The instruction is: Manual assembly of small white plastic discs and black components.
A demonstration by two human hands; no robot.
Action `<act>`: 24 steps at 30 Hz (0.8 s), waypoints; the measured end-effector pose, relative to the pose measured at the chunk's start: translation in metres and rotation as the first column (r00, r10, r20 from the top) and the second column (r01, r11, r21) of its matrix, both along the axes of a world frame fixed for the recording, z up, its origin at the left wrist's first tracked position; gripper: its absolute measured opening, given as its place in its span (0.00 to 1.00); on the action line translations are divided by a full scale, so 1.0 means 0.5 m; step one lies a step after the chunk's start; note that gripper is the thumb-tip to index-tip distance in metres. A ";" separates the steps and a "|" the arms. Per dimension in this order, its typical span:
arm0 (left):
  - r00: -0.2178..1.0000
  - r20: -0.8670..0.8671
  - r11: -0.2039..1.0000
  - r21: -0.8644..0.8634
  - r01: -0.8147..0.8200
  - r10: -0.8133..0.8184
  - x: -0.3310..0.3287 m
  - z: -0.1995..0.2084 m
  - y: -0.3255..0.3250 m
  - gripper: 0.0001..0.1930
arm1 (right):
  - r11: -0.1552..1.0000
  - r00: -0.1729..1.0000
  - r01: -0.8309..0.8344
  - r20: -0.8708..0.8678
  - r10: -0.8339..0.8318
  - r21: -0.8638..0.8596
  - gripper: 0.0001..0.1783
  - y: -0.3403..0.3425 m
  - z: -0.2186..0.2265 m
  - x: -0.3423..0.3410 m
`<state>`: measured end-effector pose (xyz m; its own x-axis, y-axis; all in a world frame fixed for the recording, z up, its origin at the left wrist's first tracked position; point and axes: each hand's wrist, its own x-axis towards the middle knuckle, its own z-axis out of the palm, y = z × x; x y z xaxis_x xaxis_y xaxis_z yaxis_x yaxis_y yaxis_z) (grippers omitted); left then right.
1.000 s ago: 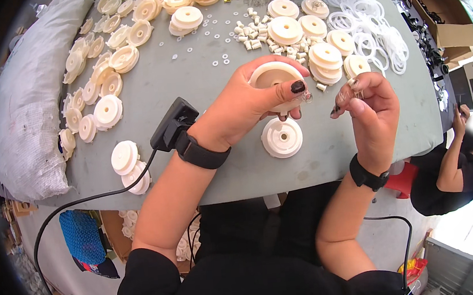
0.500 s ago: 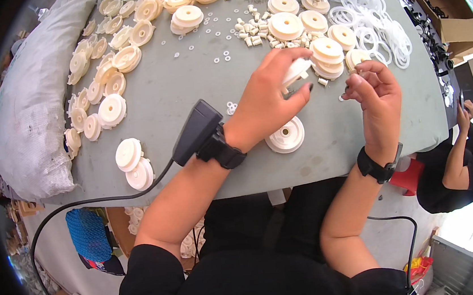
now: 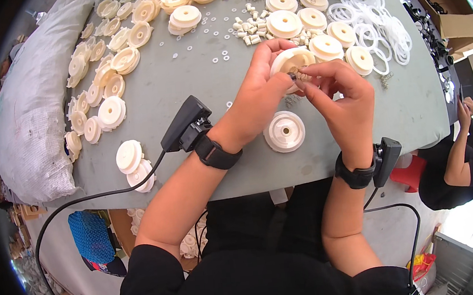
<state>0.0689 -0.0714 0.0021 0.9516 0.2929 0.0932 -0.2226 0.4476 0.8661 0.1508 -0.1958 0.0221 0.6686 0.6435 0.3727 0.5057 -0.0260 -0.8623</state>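
My left hand point(image 3: 259, 91) is closed around the rim of a cream plastic round cap point(image 3: 282, 63), whose hollow side faces up toward me. Over that hollow, my right hand point(image 3: 340, 89) pinches a small coil spring point(image 3: 302, 76) between thumb and fingertips. The fingers partly cover the spring, so I cannot tell whether it touches the cap. Just below both hands, a cream round wheel point(image 3: 284, 132) with a hole at its centre lies flat on the grey table point(image 3: 204, 167). Some loose thin springs point(image 3: 291, 101) show between my hands on the tabletop.
Cream discs point(image 3: 283, 24) and small cylindrical plugs point(image 3: 252, 29) crowd the far side. White rings point(image 3: 373, 26) pile up at right. More round parts point(image 3: 112, 111) stand at left beside a white sack point(image 3: 39, 109). A person point(image 3: 460, 166) sits at the far right.
My right hand has moved left with the small spring, up to the cap. My left hand has tilted the cap so its hollow side shows. The wheel below is now uncovered.
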 end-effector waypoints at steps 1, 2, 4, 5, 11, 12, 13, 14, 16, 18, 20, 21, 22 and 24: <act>1.000 0.000 1.000 0.000 -0.001 0.001 0.001 -0.001 -0.003 0.22 | 1.000 1.000 -0.001 0.000 0.001 0.000 0.10 0.001 -0.001 0.000; 0.999 0.021 0.998 0.047 -0.036 0.035 0.002 -0.001 -0.007 0.21 | 1.000 0.999 0.020 0.027 -0.019 -0.003 0.11 0.002 -0.004 -0.001; 0.997 0.043 0.993 0.094 -0.073 0.069 0.002 -0.004 -0.007 0.21 | 0.999 0.998 0.038 0.052 -0.038 -0.005 0.12 0.004 -0.004 -0.001; 0.995 0.052 0.990 0.109 -0.088 0.083 0.002 -0.007 -0.005 0.21 | 1.000 1.000 -0.014 0.012 0.014 -0.009 0.12 0.003 -0.003 0.001; 0.995 0.050 0.989 0.113 -0.092 0.087 0.003 -0.008 0.005 0.21 | 0.953 0.869 -0.189 -0.412 0.275 0.237 0.13 -0.027 0.009 0.020; 0.992 0.060 0.985 0.128 -0.116 0.109 0.003 -0.009 0.005 0.21 | 0.940 0.834 -0.234 -0.446 0.325 0.248 0.13 -0.030 0.013 0.020; 0.992 0.059 0.985 0.129 -0.117 0.110 0.003 -0.010 0.005 0.21 | 0.925 0.795 -0.277 -0.479 0.373 0.261 0.13 -0.031 0.015 0.020; 0.989 0.071 0.977 0.161 -0.142 0.132 0.004 -0.013 0.004 0.21 | 0.925 0.794 -0.277 -0.480 0.373 0.261 0.13 -0.029 0.014 0.018; 0.985 0.083 0.967 0.191 -0.165 0.152 0.002 -0.016 0.003 0.21 | 0.903 0.742 -0.348 -0.515 0.429 0.250 0.12 -0.021 0.011 0.014; 0.989 0.089 0.952 0.270 -0.141 0.121 -0.002 -0.014 0.002 0.23 | 0.909 0.749 -0.348 -0.515 0.417 0.230 0.12 -0.013 0.009 0.011; 0.987 0.096 0.941 0.303 -0.154 0.131 -0.002 -0.012 -0.003 0.22 | 0.913 0.754 -0.349 -0.515 0.407 0.210 0.12 -0.010 0.007 0.011; 0.985 0.105 0.927 0.335 -0.168 0.141 -0.002 -0.011 -0.005 0.21 | 0.909 0.740 -0.351 -0.529 0.415 0.223 0.11 -0.011 0.005 0.012; 0.984 0.104 0.927 0.335 -0.169 0.142 -0.003 -0.011 -0.007 0.21 | 0.905 0.725 -0.353 -0.542 0.424 0.236 0.10 -0.011 0.005 0.013; 0.973 0.150 0.898 0.382 -0.220 0.175 0.000 -0.010 -0.010 0.20 | 0.908 0.713 -0.333 -0.562 0.419 0.253 0.09 -0.012 0.005 0.017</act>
